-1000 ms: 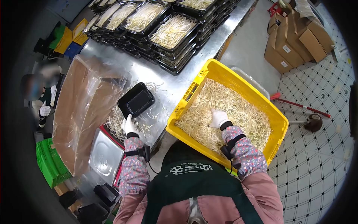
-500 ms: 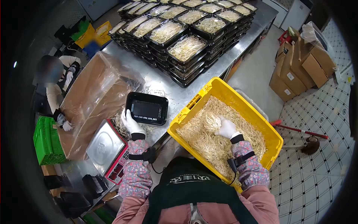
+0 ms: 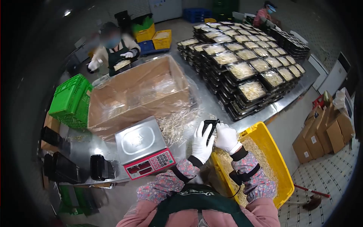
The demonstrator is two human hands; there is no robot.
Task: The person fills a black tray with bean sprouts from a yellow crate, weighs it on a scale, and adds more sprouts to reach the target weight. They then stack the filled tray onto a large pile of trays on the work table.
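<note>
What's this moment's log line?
white-gloved left hand: holds black rectangular plastic tray | white-gloved right hand: at tray, grasp unclear | nearby: yellow rectangular plastic crate, pale sprouts inside

L grip [image 3: 202, 144] on blk tray [image 3: 210, 127], yel crate [image 3: 275, 156]

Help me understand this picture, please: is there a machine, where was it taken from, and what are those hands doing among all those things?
No robot here: a person works, wearing the camera on their head, so we look forward and down. The white-gloved left hand holds a black tray; the right hand is close against it, its grip hidden. On the metal table are a scale, a plastic-lined cardboard box, loose pale sprouts and stacks of filled trays. Beside it is a yellow crate of sprouts.
</note>
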